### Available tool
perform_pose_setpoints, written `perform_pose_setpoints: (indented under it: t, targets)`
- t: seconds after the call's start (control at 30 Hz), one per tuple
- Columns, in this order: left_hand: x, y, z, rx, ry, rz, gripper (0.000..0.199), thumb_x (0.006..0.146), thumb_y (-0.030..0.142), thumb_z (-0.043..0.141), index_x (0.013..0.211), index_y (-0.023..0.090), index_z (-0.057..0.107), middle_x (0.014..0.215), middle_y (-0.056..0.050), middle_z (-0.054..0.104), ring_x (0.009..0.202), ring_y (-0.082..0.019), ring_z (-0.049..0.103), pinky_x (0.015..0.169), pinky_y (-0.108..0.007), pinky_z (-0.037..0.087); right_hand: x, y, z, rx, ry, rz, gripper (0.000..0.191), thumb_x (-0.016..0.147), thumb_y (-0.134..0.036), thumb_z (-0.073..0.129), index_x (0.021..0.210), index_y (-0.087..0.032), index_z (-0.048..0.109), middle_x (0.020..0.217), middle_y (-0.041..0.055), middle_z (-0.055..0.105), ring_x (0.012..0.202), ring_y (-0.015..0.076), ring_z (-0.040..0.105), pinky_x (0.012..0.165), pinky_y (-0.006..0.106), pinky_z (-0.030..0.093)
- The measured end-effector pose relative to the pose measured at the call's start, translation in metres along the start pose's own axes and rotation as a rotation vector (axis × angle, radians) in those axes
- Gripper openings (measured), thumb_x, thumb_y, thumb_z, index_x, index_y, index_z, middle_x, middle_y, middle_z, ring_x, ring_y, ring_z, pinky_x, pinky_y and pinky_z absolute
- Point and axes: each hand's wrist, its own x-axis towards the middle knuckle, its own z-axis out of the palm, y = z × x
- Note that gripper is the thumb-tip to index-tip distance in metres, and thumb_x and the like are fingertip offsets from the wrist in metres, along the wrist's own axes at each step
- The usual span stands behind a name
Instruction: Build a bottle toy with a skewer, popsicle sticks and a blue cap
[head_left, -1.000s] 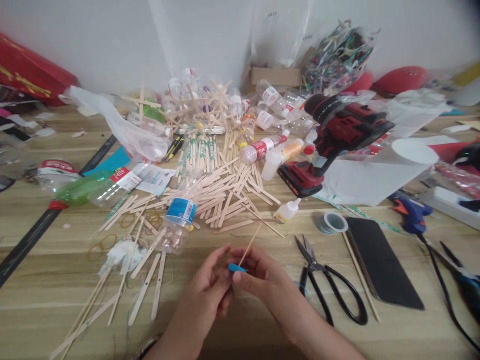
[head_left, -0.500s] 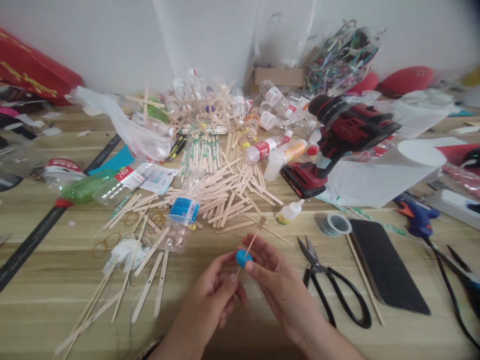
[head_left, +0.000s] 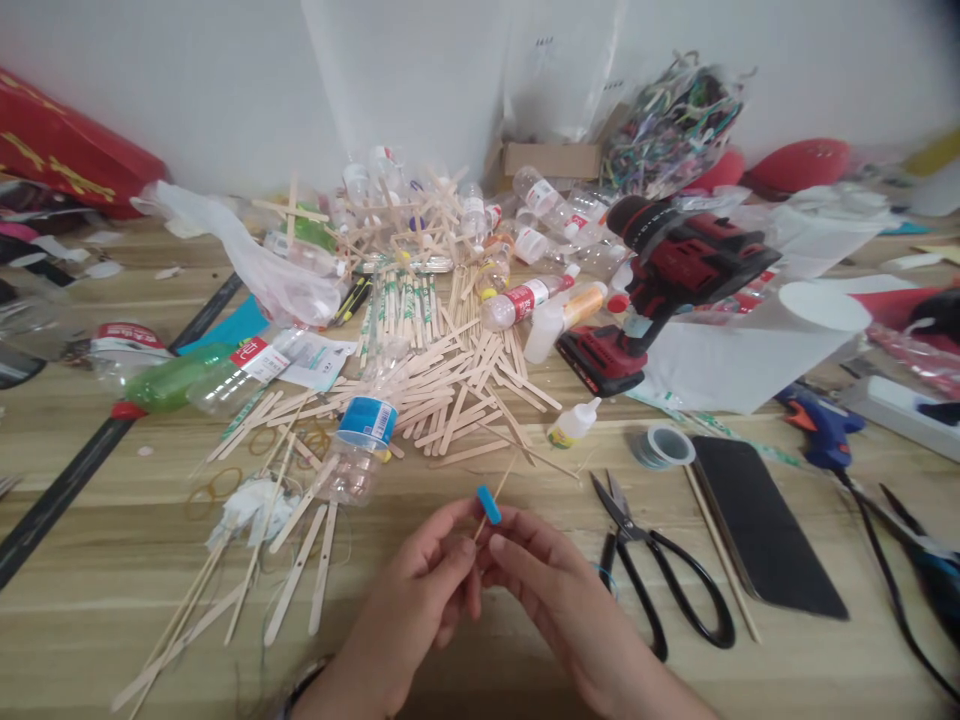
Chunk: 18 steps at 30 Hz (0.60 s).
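Note:
A blue bottle cap (head_left: 489, 505) sits on a thin wooden skewer (head_left: 505, 479), which runs through it at a slant. My left hand (head_left: 435, 575) pinches the skewer just below the cap, between thumb and fingers. My right hand (head_left: 544, 570) is curled close beside it, with its fingers against the cap's lower edge and its thumb just under. What lies between the right fingertips is partly hidden. Black-handled scissors (head_left: 637, 545) lie open to the right of my hands. A small white glue bottle (head_left: 574, 425) stands beyond them.
Loose craft sticks (head_left: 450, 385) are heaped ahead, beside a cut bottle with a blue label (head_left: 367, 422). A red cordless drill (head_left: 675, 270) stands at right. Nearby are a phone (head_left: 765, 525), a wire spool (head_left: 664, 447) and a glue gun (head_left: 821, 425). Plastic bottles (head_left: 525, 300) crowd the back.
The blue cap has turned from facing me to nearly edge-on and sits slightly higher. My right fingers have moved down and closer to my left hand. The view has shifted a little.

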Motion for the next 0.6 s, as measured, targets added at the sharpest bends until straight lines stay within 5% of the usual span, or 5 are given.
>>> perform_pose_setpoints:
  t: [0.13, 0.27, 0.43, 0.6]
  targets:
    - [0.002, 0.004, 0.002, -0.018, -0.016, 0.001, 0.063, 0.084, 0.047, 0.059, 0.139, 0.019, 0.047, 0.05, 0.008, 0.048, 0.04, -0.006, 0.023, 0.039, -0.019, 0.013, 0.005, -0.003, -0.001, 0.053, 0.048, -0.014, 0.034, 0.069, -0.046, 0.083, 0.082, -0.016, 0.073, 0.077, 0.0019, 0.068, 0.07, 0.0126, 0.059, 0.067, 0.025, 0.044]
    - [0.006, 0.013, 0.007, -0.05, -0.024, 0.044, 0.056, 0.081, 0.043, 0.061, 0.131, 0.017, 0.054, 0.053, 0.007, 0.049, 0.04, -0.005, 0.021, 0.039, -0.018, 0.014, 0.004, -0.004, -0.002, 0.095, 0.097, -0.046, 0.044, 0.068, -0.047, 0.083, 0.102, -0.02, 0.071, 0.089, 0.0022, 0.07, 0.072, 0.0125, 0.059, 0.071, 0.027, 0.047]
    - [0.028, 0.035, 0.02, -0.18, 0.027, 0.229, 0.036, 0.082, 0.032, 0.061, 0.112, 0.012, 0.061, 0.057, 0.005, 0.05, 0.044, -0.005, 0.031, 0.041, -0.016, 0.02, -0.002, -0.005, 0.0, -0.176, 0.062, -0.06, 0.049, 0.07, -0.055, 0.078, 0.098, -0.017, 0.069, 0.069, -0.0013, 0.063, 0.056, 0.0091, 0.052, 0.053, 0.022, 0.04]
    - [0.064, 0.057, 0.034, -0.287, 0.107, 0.309, 0.02, 0.086, 0.017, 0.052, 0.106, 0.015, 0.057, 0.059, 0.004, 0.051, 0.043, -0.004, 0.033, 0.042, -0.016, 0.02, -0.003, 0.005, -0.003, -0.354, -0.017, -0.018, 0.062, 0.067, -0.066, 0.071, 0.101, -0.016, 0.06, 0.073, -0.0005, 0.064, 0.043, 0.0059, 0.046, 0.043, 0.022, 0.035]
